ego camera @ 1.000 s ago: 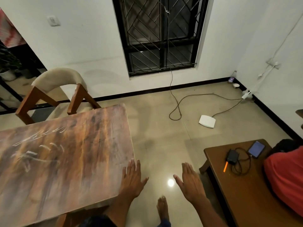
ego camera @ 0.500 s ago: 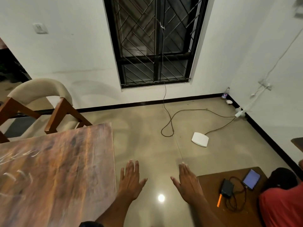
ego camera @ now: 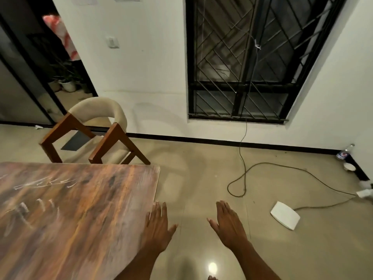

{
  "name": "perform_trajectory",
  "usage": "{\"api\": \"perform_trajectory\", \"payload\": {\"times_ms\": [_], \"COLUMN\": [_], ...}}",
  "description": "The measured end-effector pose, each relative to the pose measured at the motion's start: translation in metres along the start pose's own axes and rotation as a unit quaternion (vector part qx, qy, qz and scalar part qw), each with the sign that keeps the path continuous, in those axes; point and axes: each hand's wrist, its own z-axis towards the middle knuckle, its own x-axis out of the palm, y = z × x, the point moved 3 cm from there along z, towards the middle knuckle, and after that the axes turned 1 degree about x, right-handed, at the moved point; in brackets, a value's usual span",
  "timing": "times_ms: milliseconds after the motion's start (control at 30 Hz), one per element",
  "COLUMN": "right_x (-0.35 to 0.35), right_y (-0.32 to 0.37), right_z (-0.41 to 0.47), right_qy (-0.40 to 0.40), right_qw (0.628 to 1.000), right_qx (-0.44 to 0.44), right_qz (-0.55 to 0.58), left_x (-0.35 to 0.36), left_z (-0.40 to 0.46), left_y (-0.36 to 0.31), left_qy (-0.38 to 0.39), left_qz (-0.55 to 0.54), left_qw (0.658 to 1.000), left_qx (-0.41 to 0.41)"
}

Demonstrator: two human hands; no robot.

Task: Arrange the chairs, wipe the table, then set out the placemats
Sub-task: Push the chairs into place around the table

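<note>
1 table, 1 chair, 2 hands flat, empty: left, right.

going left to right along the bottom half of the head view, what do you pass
table → left hand → right hand → white flat box on the floor
</note>
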Motion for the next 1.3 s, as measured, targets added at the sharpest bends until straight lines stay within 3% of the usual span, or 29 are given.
{"api": "perform_trajectory", "payload": {"times_ms": [133, 233, 667, 1000, 1300], "right_x": [-0.033, -0.046, -0.021, -0.092, -0.109], "right_y": [0.0, -0.003, 0.016, 0.0, 0.048], "right_z": [0.045, 0.081, 0.19, 0.349, 0.431], "right_qy": [0.015, 0.018, 0.081, 0.044, 0.064], "right_qw": [0.999, 0.996, 0.982, 0.991, 0.982], "right_qx": [-0.048, -0.083, -0.164, -0.111, -0.16], "right_qz": [-0.013, -0.041, -0.045, -0.057, -0.082], "left_x": [-0.019, -0.02, -0.011, -0.067, -0.1], "left_z": [0.028, 0.035, 0.105, 0.265, 0.33], "left_y": [-0.014, -0.025, 0.013, 0.01, 0.039], "left_qy": [-0.034, -0.006, 0.022, 0.008, -0.007], "left_qz": [-0.004, -0.03, -0.049, -0.104, -0.128], "left_qw": [0.998, 0.996, 0.978, 0.981, 0.973], "left_qx": [-0.044, -0.086, -0.201, -0.161, -0.19]}}
